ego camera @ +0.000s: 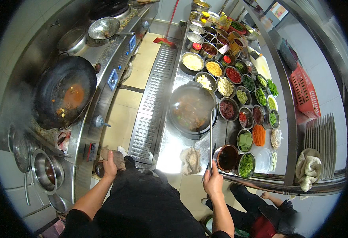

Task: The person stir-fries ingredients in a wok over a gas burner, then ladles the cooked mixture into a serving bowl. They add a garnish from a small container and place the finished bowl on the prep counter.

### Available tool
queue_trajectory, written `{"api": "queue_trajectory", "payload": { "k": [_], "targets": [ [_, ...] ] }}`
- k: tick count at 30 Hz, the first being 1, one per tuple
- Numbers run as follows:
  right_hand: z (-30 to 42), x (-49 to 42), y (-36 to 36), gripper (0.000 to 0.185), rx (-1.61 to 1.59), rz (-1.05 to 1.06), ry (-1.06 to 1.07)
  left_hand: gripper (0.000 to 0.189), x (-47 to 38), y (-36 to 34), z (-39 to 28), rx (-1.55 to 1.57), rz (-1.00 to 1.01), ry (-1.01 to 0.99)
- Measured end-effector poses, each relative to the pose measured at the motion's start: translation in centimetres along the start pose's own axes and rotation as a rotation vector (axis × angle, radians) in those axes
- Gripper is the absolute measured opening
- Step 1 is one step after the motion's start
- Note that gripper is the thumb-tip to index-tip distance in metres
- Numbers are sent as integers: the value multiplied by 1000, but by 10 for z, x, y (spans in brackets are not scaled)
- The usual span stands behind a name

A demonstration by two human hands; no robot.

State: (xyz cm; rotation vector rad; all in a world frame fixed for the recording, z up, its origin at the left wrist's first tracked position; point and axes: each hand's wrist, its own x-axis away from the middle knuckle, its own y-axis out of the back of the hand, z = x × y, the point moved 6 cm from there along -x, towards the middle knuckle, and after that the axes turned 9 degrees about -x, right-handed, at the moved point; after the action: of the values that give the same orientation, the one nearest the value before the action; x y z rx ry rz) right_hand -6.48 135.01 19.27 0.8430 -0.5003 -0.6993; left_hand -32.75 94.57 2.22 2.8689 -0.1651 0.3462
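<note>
My left hand [110,167] is closed on a folded brown cloth [114,157] beside the stove front. In my right hand [213,182] is the long metal handle of a utensil [211,136], whose far end reaches the rim of a round pot [178,131]. Steam rises over the pot, which holds a brown stew with green bits [191,114]. A crumpled beige cloth [190,161] lies on the steel counter, left of my right hand. Next to that hand stands a brown-rimmed pot of dark liquid [227,158]. A black wok [65,92] with reddish oil sits on the stove at left.
Steel bowls of chopped ingredients [227,109] crowd the counter, with carrot strips [258,135] among them. A steel shelf post [290,148] stands at right, near stacked plates [319,145]. Another person [260,214] is below the counter's right end. A red broom [164,41] stands over the floor grating [154,95].
</note>
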Motion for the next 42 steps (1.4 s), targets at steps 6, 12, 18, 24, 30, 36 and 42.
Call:
{"api": "queue_trajectory", "payload": {
  "k": [6, 12, 18, 24, 30, 36, 42],
  "targets": [
    [21, 14, 6, 53, -15, -6, 5, 39, -5, 9, -6, 23, -49, -34],
    [18, 24, 8, 52, 30, 2, -69, 44, -5, 11, -22, -18, -74, 52],
    [33, 31, -13, 54, -612, 37, -72, 49, -11, 45, -29, -181, -122, 108],
    [168, 2, -58, 54, -1037, 601, -184, 51, -42, 113, -42, -51, -277, 116],
    [373, -88, -196, 49, -83, 634, 689, 57, -104, 194, -51, 504, -537, 164],
    [459, -112, -287, 54, 360, 688, 777, 33, -168, 205, -31, 693, -282, 455],
    [454, -31, -290, 60, -51, 1115, 339, 30, -171, 217, -54, -47, -420, 271]
  ]
}}
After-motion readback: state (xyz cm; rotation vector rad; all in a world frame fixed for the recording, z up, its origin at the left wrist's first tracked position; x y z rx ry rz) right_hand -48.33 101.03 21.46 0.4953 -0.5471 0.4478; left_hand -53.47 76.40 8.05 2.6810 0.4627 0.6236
